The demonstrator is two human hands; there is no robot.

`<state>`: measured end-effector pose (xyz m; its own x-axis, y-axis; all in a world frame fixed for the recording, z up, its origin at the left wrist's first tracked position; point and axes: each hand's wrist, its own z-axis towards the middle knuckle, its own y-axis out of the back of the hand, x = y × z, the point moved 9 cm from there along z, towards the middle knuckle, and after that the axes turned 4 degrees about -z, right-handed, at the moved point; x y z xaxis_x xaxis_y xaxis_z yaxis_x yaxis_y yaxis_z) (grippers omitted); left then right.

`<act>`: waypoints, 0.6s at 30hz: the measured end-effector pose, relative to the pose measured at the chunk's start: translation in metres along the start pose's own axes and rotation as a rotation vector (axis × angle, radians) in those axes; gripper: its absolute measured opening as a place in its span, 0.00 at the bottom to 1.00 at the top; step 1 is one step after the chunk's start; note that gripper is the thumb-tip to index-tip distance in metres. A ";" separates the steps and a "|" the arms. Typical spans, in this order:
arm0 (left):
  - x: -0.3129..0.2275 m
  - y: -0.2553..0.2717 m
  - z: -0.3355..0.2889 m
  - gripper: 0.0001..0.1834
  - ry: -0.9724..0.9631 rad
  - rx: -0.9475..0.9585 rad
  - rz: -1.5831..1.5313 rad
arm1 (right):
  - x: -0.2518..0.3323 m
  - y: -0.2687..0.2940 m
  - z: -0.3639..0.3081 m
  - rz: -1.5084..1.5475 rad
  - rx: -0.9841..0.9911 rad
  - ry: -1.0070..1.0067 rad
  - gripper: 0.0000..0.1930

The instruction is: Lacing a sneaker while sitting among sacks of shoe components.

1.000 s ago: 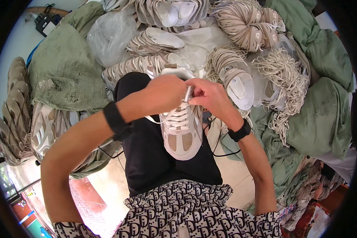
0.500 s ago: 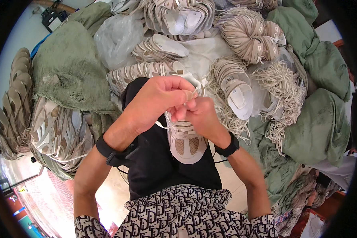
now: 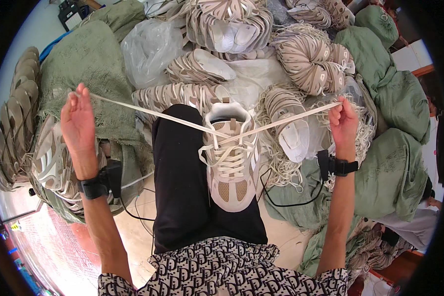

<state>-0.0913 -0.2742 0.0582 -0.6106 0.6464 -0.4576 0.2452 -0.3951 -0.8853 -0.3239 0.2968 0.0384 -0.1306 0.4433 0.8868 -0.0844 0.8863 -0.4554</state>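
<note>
A beige and white shoe upper rests on my black-trousered lap, its toe toward me. Its flat cream shoelace runs through the eyelets, and the two ends cross above the tongue and stretch out tight to either side. My left hand, raised far out to the left, pinches one lace end; some of its fingers are loosely spread. My right hand is closed round the other end at the right. Neither hand touches the shoe itself.
Bundles of stacked shoe uppers lie ahead, with another bundle at the left. A heap of loose laces lies right of the shoe. Green cloth sacks flank both sides. A black cable hangs near my right wrist.
Both hands were together over the shoe's opening; they have moved far apart, left and right, drawing the lace ends out straight. The shoe's collar and tongue now show.
</note>
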 end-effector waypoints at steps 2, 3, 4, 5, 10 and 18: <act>-0.006 0.020 0.000 0.11 0.019 0.002 0.147 | 0.001 0.003 0.004 -0.065 0.077 -0.004 0.10; -0.007 0.034 -0.003 0.13 0.020 -0.087 0.280 | 0.003 0.009 0.005 -0.168 0.054 0.002 0.10; -0.008 0.035 -0.004 0.13 -0.007 -0.076 0.293 | 0.007 0.011 0.007 -0.294 0.076 0.023 0.10; -0.007 0.035 -0.006 0.14 -0.025 -0.096 0.462 | 0.012 0.020 0.009 -0.277 0.035 0.010 0.10; 0.019 0.001 -0.010 0.13 -0.037 -0.133 0.954 | 0.073 0.066 0.016 -0.443 -0.139 0.212 0.10; 0.056 -0.026 -0.011 0.10 -0.115 0.025 1.442 | 0.057 0.112 0.014 -0.300 -0.084 0.072 0.10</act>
<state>-0.1235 -0.2207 0.0550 0.0964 -0.3714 -0.9234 0.6757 -0.6568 0.3347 -0.3543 0.4194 0.0370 -0.0419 0.1660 0.9852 -0.0263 0.9856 -0.1672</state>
